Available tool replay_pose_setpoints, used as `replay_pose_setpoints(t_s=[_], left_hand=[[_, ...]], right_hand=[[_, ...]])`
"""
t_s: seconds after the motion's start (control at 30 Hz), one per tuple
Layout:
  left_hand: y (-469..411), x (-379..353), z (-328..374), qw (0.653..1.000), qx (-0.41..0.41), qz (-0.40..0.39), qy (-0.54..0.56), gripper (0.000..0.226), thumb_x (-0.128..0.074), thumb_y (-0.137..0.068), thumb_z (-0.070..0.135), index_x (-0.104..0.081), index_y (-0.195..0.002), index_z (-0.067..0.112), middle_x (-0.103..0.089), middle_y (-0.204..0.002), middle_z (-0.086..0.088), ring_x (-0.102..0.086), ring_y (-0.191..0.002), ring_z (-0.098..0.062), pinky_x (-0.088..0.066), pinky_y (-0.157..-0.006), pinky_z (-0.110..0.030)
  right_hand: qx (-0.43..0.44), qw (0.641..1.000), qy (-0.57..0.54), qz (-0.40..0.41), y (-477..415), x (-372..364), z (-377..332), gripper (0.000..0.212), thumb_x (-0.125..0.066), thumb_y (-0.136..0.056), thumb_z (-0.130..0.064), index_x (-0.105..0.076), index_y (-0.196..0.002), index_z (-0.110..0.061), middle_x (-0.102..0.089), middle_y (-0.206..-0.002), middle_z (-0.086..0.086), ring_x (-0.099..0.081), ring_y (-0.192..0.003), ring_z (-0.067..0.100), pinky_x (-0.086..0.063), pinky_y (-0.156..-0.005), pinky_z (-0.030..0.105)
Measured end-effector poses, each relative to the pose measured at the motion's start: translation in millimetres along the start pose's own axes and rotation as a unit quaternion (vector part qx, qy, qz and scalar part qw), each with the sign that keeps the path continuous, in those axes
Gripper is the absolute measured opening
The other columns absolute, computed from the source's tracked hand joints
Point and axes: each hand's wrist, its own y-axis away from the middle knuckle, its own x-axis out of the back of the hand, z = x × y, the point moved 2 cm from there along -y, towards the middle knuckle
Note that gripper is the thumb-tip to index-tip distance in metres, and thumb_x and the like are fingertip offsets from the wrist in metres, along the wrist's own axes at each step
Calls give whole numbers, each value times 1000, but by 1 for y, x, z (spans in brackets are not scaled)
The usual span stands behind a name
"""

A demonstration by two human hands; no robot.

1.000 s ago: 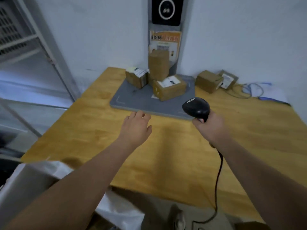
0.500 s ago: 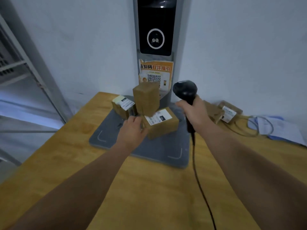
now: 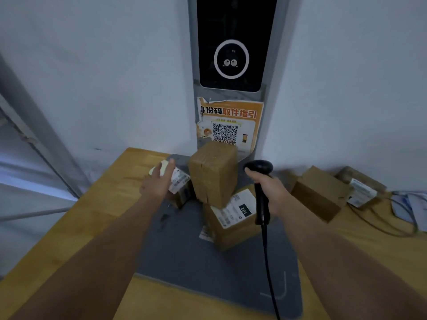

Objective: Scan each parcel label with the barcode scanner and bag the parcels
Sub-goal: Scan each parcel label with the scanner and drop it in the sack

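Three brown parcels sit on a grey mat (image 3: 184,255). A tall unlabelled parcel (image 3: 213,173) leans on a low labelled parcel (image 3: 233,220) marked 102. My left hand (image 3: 159,181) reaches with straight fingers over the top of a small labelled parcel (image 3: 180,185) at the mat's back left; contact is unclear. My right hand (image 3: 269,192) grips the handle of a black corded barcode scanner (image 3: 260,172), held upright just right of the tall parcel.
Two more parcels (image 3: 320,192) (image 3: 360,187) lie on the wooden table (image 3: 64,239) at the right, with cables (image 3: 381,225) and papers beyond. A kiosk screen (image 3: 231,42) with an orange QR poster (image 3: 228,125) stands behind the mat. A metal rack is at left.
My left hand moved from the low parcel's corner to over the small back-left parcel. My right hand lowered the scanner to beside the tall parcel. The camera came closer.
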Motion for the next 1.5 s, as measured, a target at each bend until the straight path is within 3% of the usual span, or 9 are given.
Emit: replay_pose_setpoints(t_s=[0.2, 0.3, 0.4, 0.47, 0.57, 0.77, 0.93, 1.3, 1.5], left_hand=[[-79, -14, -18, 994, 62, -41, 77, 113, -36, -55, 100, -44, -143, 30, -29, -155, -10, -31, -140, -32, -32, -106, -48], [-80, -35, 3, 985, 36, -128, 107, 87, -26, -80, 84, -52, -136, 23, -32, -154, -8, -31, -139, -29, -23, -110, -51], [-72, -58, 8, 968, 64, -208, 129, 91, -23, -77, 85, -40, -145, 26, -29, -157, -5, -23, -145, -28, -13, -116, -57], [-64, -69, 0, 944, 83, -271, 169, 94, -30, -72, 87, -45, -142, 26, -43, -149, -3, -37, -138, -25, -23, -116, -51], [-47, -80, -12, 938, 41, -311, 148, 50, -39, -95, 60, -68, -108, 22, -70, -113, -5, -68, -97, -19, -52, -88, -36], [10, -77, -34, 935, 65, -323, 131, 48, -37, -96, 60, -67, -97, 22, -75, -85, -2, -71, -83, -21, -52, -83, -37], [73, -68, -56, 929, 67, -330, 151, 57, -40, -92, 66, -65, -117, 21, -69, -116, -7, -64, -110, -25, -41, -106, -47], [232, -68, -90, 924, 84, -340, 153, 59, -38, -86, 70, -60, -122, 28, -75, -96, 0, -71, -87, -20, -54, -69, -34], [304, -86, -110, 943, 92, -292, 128, 66, -43, -82, 77, -58, -123, 27, -71, -111, -4, -68, -100, -23, -53, -86, -42]], right_hand=[[-3, 998, -32, 53, -54, 8, 28, 57, -76, -79, -41, -54, -124, -14, -66, -98, 11, -65, -92, 30, -53, -81, 41], [0, 992, -101, 71, -68, 10, 17, 71, -73, -78, -52, -49, -135, -16, -59, -125, 8, -53, -118, 28, -39, -102, 46], [12, 996, -84, 27, -75, 4, 9, 62, -77, -68, -56, -59, -116, -21, -62, -124, 5, -57, -109, 21, -42, -104, 43], [6, 997, -72, -21, -70, -5, 11, 53, -79, -64, -53, -63, -103, -21, -69, -110, 4, -64, -95, 18, -52, -91, 42], [-1, 998, -39, -45, -60, -13, 20, 77, -79, -59, -53, -59, -125, -20, -69, -116, 4, -65, -106, 25, -49, -97, 46], [-32, 999, 3, -17, -15, 2, 48, 83, -75, -55, -61, -63, -123, -16, -69, -115, 5, -63, -107, 26, -46, -102, 45], [-28, 1000, -3, -11, 40, 20, 78, 71, -73, -59, -58, -66, -117, -18, -70, -110, 6, -64, -104, 26, -48, -98, 42], [7, 1000, -3, 31, 161, 83, 143, 118, -80, -30, -76, -53, -130, -21, -68, -118, 6, -64, -107, 28, -47, -100, 51], [23, 996, 26, 82, 207, 122, 176, 89, -80, -54, -67, -56, -124, -16, -67, -112, 2, -62, -104, 23, -47, -97, 44]])
